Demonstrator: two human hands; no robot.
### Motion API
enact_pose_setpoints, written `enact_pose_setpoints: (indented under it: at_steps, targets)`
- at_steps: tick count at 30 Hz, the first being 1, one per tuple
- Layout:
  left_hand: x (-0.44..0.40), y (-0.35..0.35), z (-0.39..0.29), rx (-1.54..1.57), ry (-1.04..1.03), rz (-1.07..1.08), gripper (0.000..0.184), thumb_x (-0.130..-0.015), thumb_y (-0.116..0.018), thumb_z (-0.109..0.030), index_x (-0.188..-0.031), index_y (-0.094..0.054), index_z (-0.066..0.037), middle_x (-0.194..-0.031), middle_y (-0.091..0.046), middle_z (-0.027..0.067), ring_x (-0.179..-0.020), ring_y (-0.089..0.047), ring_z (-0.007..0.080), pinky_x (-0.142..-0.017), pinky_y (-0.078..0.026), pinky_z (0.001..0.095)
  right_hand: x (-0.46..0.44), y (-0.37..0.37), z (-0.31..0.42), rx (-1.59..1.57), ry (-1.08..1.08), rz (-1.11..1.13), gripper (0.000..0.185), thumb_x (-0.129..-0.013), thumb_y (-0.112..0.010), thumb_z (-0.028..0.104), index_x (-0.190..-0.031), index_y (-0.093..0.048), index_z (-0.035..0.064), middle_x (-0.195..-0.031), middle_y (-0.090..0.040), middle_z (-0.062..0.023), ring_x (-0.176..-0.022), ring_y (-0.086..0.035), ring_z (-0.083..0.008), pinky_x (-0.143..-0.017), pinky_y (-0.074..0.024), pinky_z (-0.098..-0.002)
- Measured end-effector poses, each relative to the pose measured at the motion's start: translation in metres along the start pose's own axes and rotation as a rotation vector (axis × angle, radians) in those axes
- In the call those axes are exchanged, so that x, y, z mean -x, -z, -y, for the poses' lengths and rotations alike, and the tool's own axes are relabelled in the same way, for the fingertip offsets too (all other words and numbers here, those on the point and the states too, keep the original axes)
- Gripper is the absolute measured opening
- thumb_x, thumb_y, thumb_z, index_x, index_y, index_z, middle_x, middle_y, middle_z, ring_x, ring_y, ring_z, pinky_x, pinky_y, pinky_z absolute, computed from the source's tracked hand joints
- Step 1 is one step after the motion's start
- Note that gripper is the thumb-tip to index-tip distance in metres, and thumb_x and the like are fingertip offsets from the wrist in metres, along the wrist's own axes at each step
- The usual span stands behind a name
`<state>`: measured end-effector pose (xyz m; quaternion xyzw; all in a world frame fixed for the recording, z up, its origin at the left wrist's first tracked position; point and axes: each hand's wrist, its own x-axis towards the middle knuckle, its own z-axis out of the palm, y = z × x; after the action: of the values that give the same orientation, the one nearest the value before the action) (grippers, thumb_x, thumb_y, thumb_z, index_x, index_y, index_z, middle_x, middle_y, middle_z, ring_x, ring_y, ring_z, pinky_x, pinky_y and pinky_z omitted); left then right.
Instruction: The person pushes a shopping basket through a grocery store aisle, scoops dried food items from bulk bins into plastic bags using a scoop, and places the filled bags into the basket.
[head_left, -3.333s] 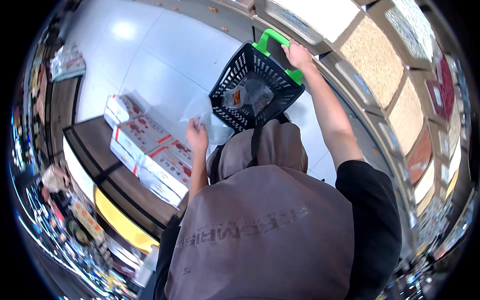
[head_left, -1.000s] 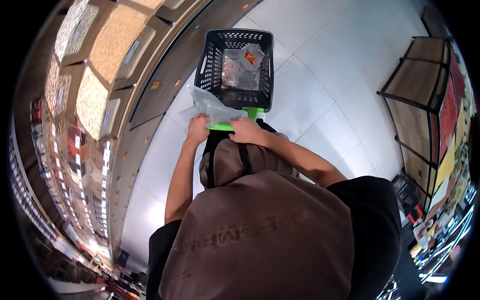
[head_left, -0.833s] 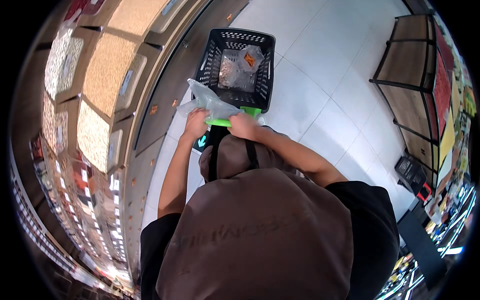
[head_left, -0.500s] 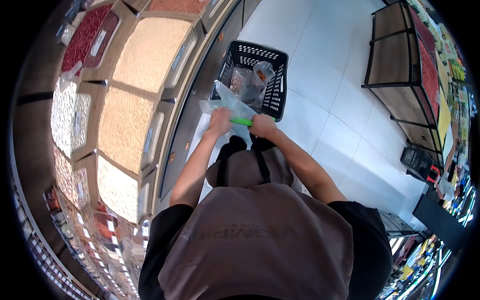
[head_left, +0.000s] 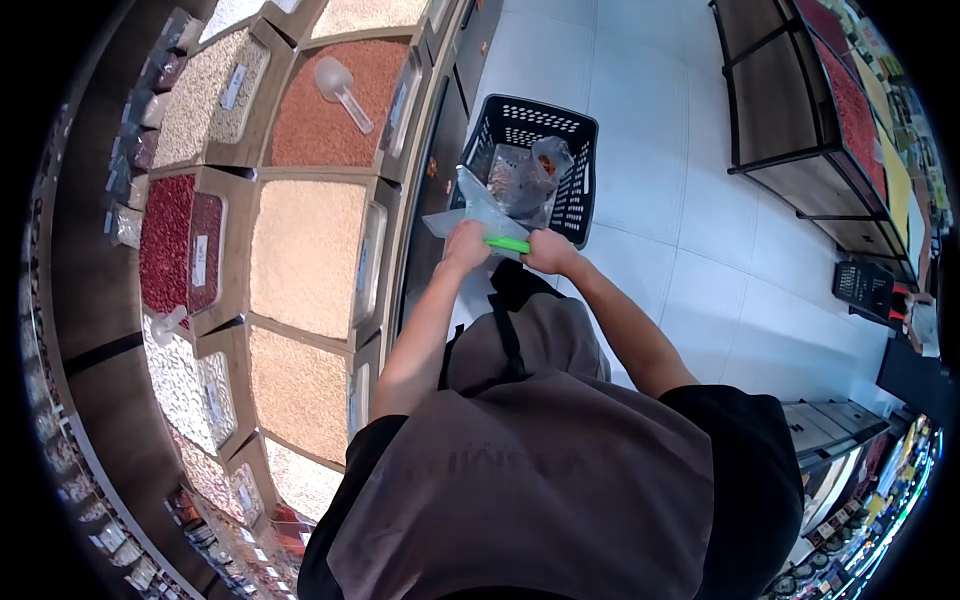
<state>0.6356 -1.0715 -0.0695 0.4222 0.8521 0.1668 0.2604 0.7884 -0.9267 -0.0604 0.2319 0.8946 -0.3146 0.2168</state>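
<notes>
In front of my body, a black shopping basket (head_left: 580, 190) with perforated walls has a bright green handle (head_left: 508, 244) on its near side. Around the left part of this handle my left hand (head_left: 466, 247) is closed, and a translucent plastic bag (head_left: 490, 212) spreads from beside its fingers over the basket's near rim. My right hand (head_left: 549, 251) grips the handle's right part. Clear bags lie inside the basket; one (head_left: 552, 158) has something orange in it, another (head_left: 512, 165) pale brownish contents.
Along the left run wooden bins of grain and beans, including a reddish-brown bin (head_left: 300, 130) with a clear scoop (head_left: 335, 82) on it. A wooden display stand (head_left: 790, 120) is at the right, with another black basket (head_left: 862, 290) by its end. Pale floor tiles (head_left: 640, 130) lie between.
The bins on the left have slid down in view, and the reddish-brown bin with its scoop has come into sight. My hands still hold the handle; the basket sits slightly further right.
</notes>
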Motion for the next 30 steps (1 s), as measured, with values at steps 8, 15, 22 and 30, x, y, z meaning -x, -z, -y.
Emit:
enact_pose_setpoints:
  at_steps: [8, 15, 22, 30]
  targets:
    - [-0.107, 0.037, -0.033, -0.093, 0.025, 0.285, 0.035, -0.069, -0.074, -0.024, -0.094, -0.073, 0.0, -0.103, -0.07, 0.0233, -0.102, -0.066, 0.038, -0.09, -0.053, 0.0457, -0.062, 0.073, -0.038, 0.02, 0.041, -0.011, 0.033, -0.075, -0.064, 0.028, -0.089, -0.074, 0.0002, -0.092, -0.07, -0.0255, -0.09, -0.068, -0.0408, -0.085, -0.054, -0.0481]
    - [-0.197, 0.062, -0.065, -0.159, 0.069, 0.379, 0.04, -0.074, -0.072, -0.029, -0.099, -0.072, 0.002, -0.108, -0.068, 0.025, -0.107, -0.064, 0.0389, -0.092, -0.052, 0.0457, -0.108, 0.152, -0.066, 0.072, 0.008, -0.027, 0.032, -0.074, -0.065, 0.03, -0.085, -0.074, 0.0007, -0.09, -0.071, -0.0238, -0.088, -0.069, -0.0391, -0.083, -0.0552, -0.0459]
    - [-0.291, 0.089, -0.082, -0.157, 0.053, 0.397, 0.043, -0.077, -0.07, -0.033, -0.106, -0.07, 0.0, -0.111, -0.067, 0.0243, -0.108, -0.063, 0.0388, -0.093, -0.051, 0.0469, -0.176, 0.224, -0.093, 0.136, -0.046, -0.064, 0.03, -0.073, -0.066, 0.033, -0.083, -0.075, 0.0064, -0.085, -0.071, -0.0207, -0.084, -0.069, -0.0385, -0.079, -0.056, -0.0465]
    - [-0.41, 0.142, -0.082, -0.155, 0.009, 0.442, 0.043, -0.077, -0.07, -0.035, -0.105, -0.071, -0.001, -0.11, -0.068, 0.0224, -0.106, -0.065, 0.0382, -0.091, -0.052, 0.0462, -0.27, 0.301, -0.103, 0.18, -0.129, -0.075, 0.027, -0.071, -0.064, 0.029, -0.082, -0.075, 0.0066, -0.087, -0.072, -0.0194, -0.086, -0.07, -0.0369, -0.079, -0.0565, -0.045]
